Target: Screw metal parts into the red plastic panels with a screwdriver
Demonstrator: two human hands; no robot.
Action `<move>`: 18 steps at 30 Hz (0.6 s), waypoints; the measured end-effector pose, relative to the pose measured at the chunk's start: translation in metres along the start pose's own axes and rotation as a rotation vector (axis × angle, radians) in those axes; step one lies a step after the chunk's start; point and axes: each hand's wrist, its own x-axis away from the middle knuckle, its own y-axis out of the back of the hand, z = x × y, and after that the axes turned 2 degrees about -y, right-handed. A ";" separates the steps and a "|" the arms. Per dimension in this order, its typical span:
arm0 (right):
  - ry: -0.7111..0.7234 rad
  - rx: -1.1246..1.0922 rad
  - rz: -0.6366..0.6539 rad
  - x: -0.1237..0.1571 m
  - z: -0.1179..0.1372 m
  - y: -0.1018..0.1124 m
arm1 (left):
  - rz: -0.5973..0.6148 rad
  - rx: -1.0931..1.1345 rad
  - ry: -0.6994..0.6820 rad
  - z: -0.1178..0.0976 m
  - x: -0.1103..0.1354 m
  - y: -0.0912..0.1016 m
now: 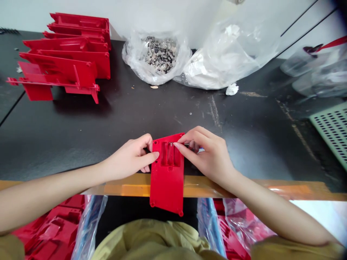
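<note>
A flat red plastic panel [166,180] with a recessed compartment near its top lies over the table's front edge, reaching toward my lap. My left hand [132,159] grips the panel's upper left edge, thumb on its face. My right hand [208,153] is at the upper right corner, fingers pinched on a small metal piece [179,144] at the compartment's top edge.
A stack of red plastic panels [67,57] stands at the back left. A clear bag of small metal parts [159,54] and a bag of white material [222,61] sit at the back centre. A green perforated tray [333,130] is at right. Bags of red parts [54,231] hang below the table.
</note>
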 end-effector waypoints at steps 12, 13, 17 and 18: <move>-0.037 -0.147 0.043 -0.003 -0.003 -0.002 | -0.263 -0.611 -0.268 -0.020 -0.019 -0.003; -0.033 -0.138 0.046 -0.005 -0.005 0.004 | -0.252 -0.592 -0.278 -0.021 -0.021 -0.003; -0.091 0.095 0.072 -0.003 -0.028 0.040 | -0.237 -0.446 -0.311 -0.017 -0.023 -0.006; -0.107 0.177 0.117 -0.001 -0.037 0.049 | -0.231 -0.402 -0.312 -0.016 -0.023 -0.007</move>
